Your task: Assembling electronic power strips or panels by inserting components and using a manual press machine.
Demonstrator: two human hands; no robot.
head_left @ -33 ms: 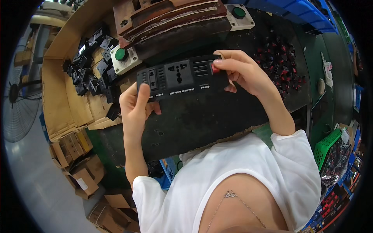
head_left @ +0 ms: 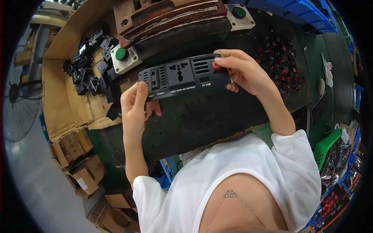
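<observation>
Above the dark worktable (head_left: 182, 120) I hold a black socket panel (head_left: 178, 89) with both hands, its front face up toward me. It has a universal socket (head_left: 180, 72) in the middle, rows of vent slots and a small port opening. My left hand (head_left: 134, 101) is closed round its left end, thumb on the front edge. At the other end my right hand (head_left: 244, 70) grips the panel's upper right corner. The right thumb lies at a small red rocker switch (head_left: 216, 66) near that corner. Fingers behind the panel are partly hidden.
A cardboard box (head_left: 66, 97) with several black plastic parts (head_left: 91, 70) stands at left. Beyond the panel is a press-like machine (head_left: 171, 23) with green buttons (head_left: 121, 54) at both sides. Small red-and-black parts (head_left: 279, 64) lie piled at right. A blue bin (head_left: 299, 13) is at the far right.
The panel has tipped slightly, so its front face and vent slots show more plainly, and it has shifted a little to the right. Both hands keep their hold.
</observation>
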